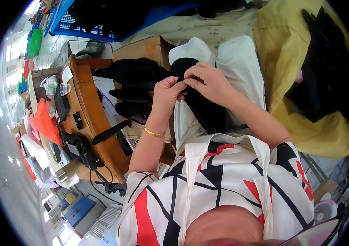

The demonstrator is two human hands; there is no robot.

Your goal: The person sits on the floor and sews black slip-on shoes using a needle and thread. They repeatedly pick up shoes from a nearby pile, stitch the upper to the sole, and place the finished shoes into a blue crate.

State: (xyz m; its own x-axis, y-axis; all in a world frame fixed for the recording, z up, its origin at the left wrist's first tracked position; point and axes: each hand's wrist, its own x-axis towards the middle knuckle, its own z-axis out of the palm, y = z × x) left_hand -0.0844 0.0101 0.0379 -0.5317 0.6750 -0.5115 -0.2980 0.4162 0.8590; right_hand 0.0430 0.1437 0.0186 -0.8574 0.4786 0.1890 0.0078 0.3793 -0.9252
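A long black fabric piece with a rounded far end, shaped like a shoe sole or upper, lies across my lap over white trousers. My left hand, with a gold bangle at the wrist, pinches its edge with thumb and fingers. My right hand is closed on the same edge, its fingertips meeting those of the left. Anything small between the fingertips is hidden. Left of my hands, several black shoe-shaped pieces lie on a cardboard box.
A wooden table stands at left, with scissors-like black items, a clear cup and an orange bag. A blue basket of black pieces is at the far side. At right, a yellow cloth holds more black pieces.
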